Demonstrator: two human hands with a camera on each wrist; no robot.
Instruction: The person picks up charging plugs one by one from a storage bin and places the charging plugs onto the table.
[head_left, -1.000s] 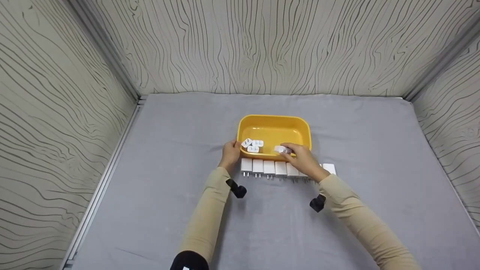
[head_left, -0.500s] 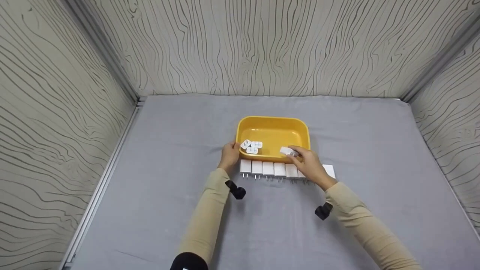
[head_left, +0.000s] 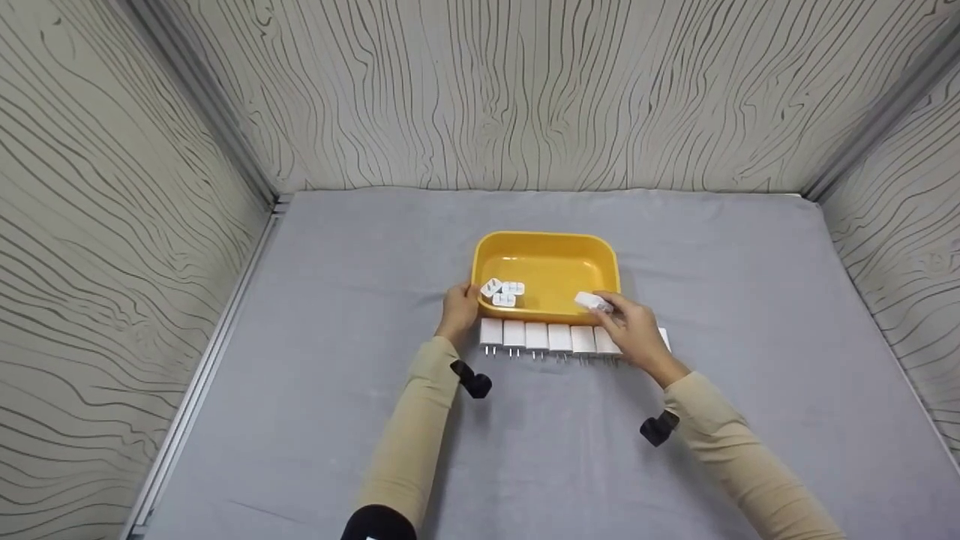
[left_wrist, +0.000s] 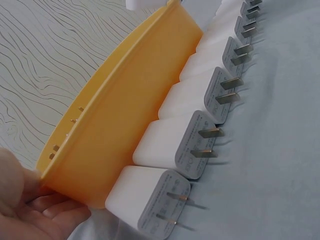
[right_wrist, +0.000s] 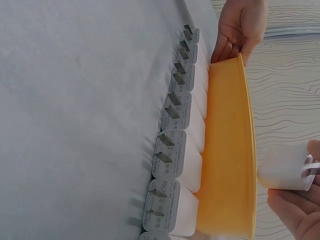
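Note:
My left hand (head_left: 457,311) grips the left end of a yellow plastic tub (head_left: 551,274). In the left wrist view its thumb is at the rim and its fingers lie beneath the outer wall. My right hand (head_left: 636,334) pinches a white plug-in charger (head_left: 591,301) over the tub's front right part. The right wrist view shows this charger (right_wrist: 284,167) at rim height, its metal prongs towards the palm. Three chargers (head_left: 504,300) stand in the tub's front left corner, prongs up. Along the tub's front lies a row of several white chargers (head_left: 536,334), prongs facing me; my right hand hides part of it.
Grey cloth (head_left: 360,300) covers the table. A patterned panel (head_left: 480,97) rises behind it, with more panels at both sides. A metal rail (head_left: 202,397) runs along the left edge. Black wrist cameras (head_left: 472,380) hang from both sleeves.
My right hand has moved to the right with the pinched charger, along the tub's front side. My left hand stays at the tub's left end, and the three chargers inside have not moved.

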